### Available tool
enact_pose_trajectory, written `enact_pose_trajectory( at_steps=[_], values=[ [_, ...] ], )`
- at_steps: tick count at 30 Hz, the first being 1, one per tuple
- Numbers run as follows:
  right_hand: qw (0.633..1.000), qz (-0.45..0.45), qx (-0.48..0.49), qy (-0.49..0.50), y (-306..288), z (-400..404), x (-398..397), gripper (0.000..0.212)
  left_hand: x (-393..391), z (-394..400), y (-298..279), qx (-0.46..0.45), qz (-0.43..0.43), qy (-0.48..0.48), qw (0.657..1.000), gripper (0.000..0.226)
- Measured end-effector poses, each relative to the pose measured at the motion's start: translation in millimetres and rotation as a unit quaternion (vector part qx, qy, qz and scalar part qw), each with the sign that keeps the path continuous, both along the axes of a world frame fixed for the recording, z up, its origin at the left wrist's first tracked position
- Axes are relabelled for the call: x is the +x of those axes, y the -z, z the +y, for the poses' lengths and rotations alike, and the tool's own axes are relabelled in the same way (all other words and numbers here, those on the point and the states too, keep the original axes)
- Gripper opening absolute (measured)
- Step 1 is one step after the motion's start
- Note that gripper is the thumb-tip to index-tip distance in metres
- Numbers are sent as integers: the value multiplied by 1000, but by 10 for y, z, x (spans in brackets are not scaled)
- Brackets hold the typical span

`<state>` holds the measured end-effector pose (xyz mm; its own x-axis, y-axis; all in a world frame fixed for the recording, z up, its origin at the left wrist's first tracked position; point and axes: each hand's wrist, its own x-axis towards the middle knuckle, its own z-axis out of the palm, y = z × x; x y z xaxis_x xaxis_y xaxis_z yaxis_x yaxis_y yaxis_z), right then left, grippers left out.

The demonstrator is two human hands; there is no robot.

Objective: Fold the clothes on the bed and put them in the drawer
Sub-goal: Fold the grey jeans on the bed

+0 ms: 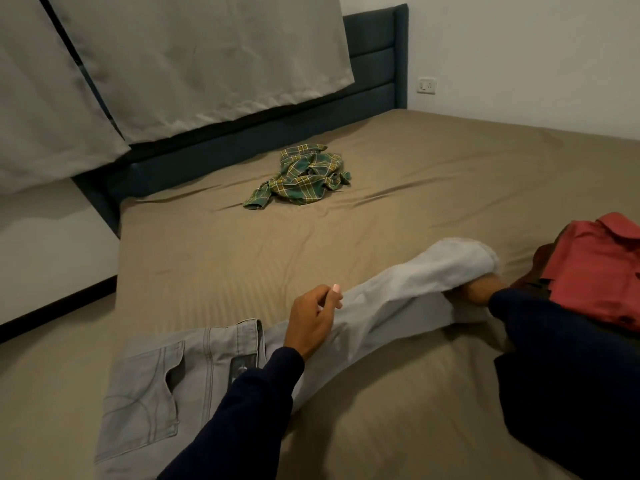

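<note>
head view: left hand [313, 320] curled, resting on grey jeans [214, 372]; right hand [479, 291] grasping leg end.

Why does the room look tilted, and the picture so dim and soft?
Head view: the wide lens and tipped head slant the headboard and bend the bed; light is dim and warm, with soft shadows in the sheet creases; the jeans' far leg end by the right hand is blurred.
</note>
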<state>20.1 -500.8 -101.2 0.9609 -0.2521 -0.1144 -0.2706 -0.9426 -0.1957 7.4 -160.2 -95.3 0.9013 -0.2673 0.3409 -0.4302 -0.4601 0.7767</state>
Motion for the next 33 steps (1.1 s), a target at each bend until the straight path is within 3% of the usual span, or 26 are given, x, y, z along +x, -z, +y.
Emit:
enact_pose_trajectory(
  at_steps=[1, 4, 7, 9, 11, 13, 16, 18, 21, 24, 27, 29, 33],
  values=[
    [999, -36, 12, -17, -69, -49, 65, 43, 0, 44, 15, 8, -26, -14, 1000, 46],
    [998, 2, -58, -18, -304, -15, 317, 42, 24, 126, 69, 27, -81, -53, 995, 41],
    [985, -50, -161, 36, -387, 129, 640, 30, -9, 171, 124, 70, -120, -57, 989, 26],
    [972, -124, -178, 85, -318, 156, 759, 28, -70, 211, 198, 123, -149, -32, 981, 29],
    [971, -165, -130, 116, -183, 183, 791, 35, -158, 218, 304, 173, -175, -8, 969, 44],
    [979, -127, -11, 158, -73, 149, 700, 47, -247, 179, 420, 249, -204, 17, 947, 51],
    [975, -65, 81, 197, 179, -30, 465, 44, -324, 50, 624, 361, -248, 11, 899, 42],
    [979, -14, 107, 173, 327, -114, 302, 38, -339, -26, 683, 395, -235, -20, 888, 36],
    [990, -26, 73, 122, 455, -108, 148, 33, -350, -134, 697, 384, -216, -59, 896, 30],
    [989, -39, -10, 140, 544, -66, 119, 52, -323, -262, 674, 376, -209, -61, 901, 24],
    [987, -15, 58, 152, 607, -101, 159, 33, -345, -310, 648, 388, -221, -44, 894, 11],
    [986, -28, 67, 149, 489, -168, 195, 20, -380, -301, 629, 378, -249, -31, 891, 16],
    [968, -51, 92, 229, 447, -514, 382, 19, -437, -296, 660, 365, -265, -22, 892, 26]
  ],
)
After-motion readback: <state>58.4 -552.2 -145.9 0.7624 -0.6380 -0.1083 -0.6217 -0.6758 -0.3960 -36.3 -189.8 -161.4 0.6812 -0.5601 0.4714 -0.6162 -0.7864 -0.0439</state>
